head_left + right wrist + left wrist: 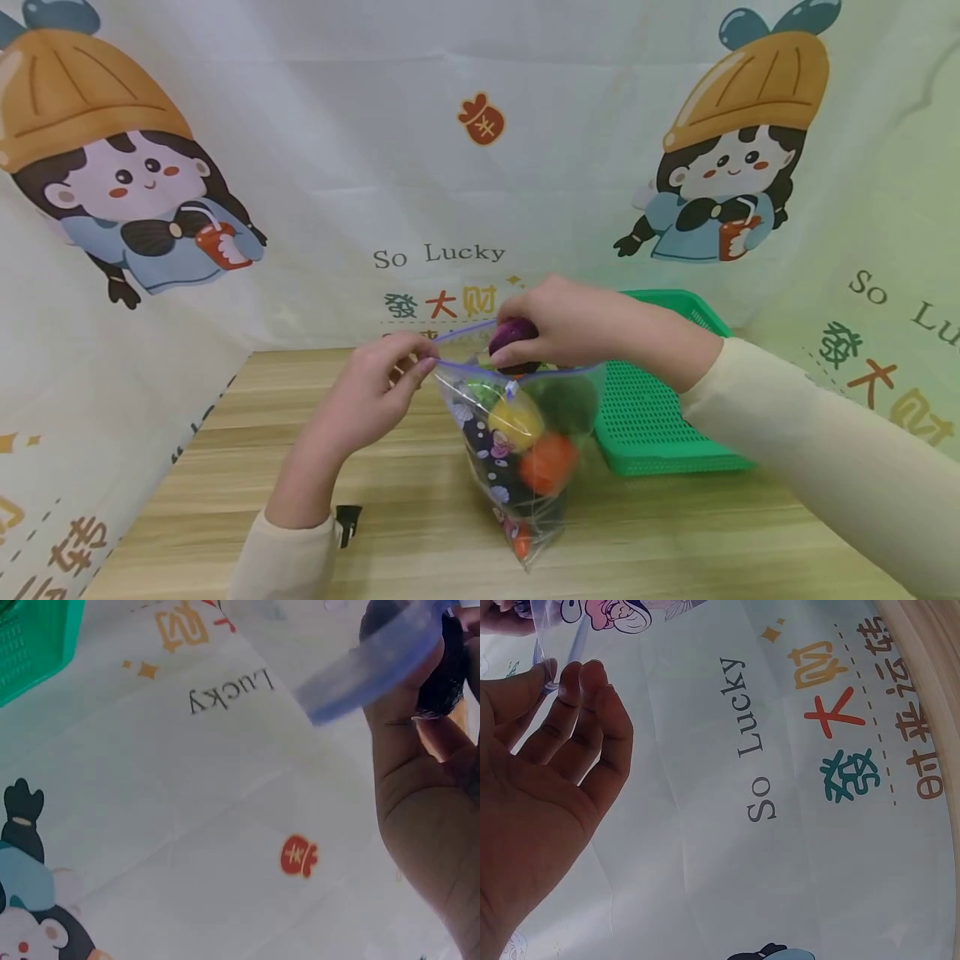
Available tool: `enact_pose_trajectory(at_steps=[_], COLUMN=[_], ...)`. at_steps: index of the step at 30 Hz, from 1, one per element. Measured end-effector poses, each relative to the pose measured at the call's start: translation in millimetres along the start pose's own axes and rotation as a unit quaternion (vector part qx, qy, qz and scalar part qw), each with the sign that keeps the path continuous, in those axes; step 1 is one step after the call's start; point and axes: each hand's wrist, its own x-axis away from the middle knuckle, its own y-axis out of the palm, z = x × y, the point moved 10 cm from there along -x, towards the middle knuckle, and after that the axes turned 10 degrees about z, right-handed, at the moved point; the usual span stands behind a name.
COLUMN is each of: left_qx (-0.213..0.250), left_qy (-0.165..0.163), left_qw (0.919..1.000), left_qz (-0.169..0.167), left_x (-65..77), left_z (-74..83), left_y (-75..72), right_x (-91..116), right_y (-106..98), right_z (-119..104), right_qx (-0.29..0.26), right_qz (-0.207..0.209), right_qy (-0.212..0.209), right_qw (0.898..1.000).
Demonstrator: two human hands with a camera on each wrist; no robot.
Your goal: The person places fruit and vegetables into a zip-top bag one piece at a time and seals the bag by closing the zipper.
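My left hand (pixel 378 392) pinches the left corner of a clear zip bag (pixel 480 450) between thumb and fingers. In the left wrist view, the bag's edge (pixel 551 682) shows at the fingertips. My right hand (pixel 558 321) grips a round, dark purple item (pixel 514 340) at the bag's open mouth, above the purple-edged zip. Inside the bag are a yellow round item (pixel 516 421), an orange-red one (pixel 550 463), a dark green one (pixel 570 404) and a small orange piece (pixel 521 543) at the bottom. Printed flowers and dots cover part of the bag's left side.
A green perforated basket (pixel 652 417) stands behind and to the right of the bag, partly under my right forearm. A small black object (pixel 347 523) lies by my left sleeve. Printed cloth (pixel 337 167) hangs around the wooden table (pixel 405 533).
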Motion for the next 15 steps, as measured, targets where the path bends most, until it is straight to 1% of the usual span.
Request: enact_pose_trajectory(at_steps=[4, 7, 11, 15], left_qx=[0.001, 0.002, 0.004, 0.005], left_qy=[0.009, 0.009, 0.01, 0.02], left_qw=[1.0, 1.0, 0.9999, 0.9998], left_qz=[0.001, 0.0, -0.002, -0.008], left_x=[-0.2, -0.3, -0.3, 0.5], left_z=[0.4, 0.5, 2.2, 4.6], left_y=[0.6, 0.8, 1.2, 3.4], right_x=[-9, -12, -13, -12], right_y=[13, 21, 32, 36], right_z=[5, 9, 12, 16], right_qx=[0.007, 0.016, 0.051, 0.091], right_qz=[-0.01, -0.025, -0.039, -0.021], right_qy=[0.043, 0.077, 0.111, 0.129], right_qw=[0.999, 0.997, 0.992, 0.987])
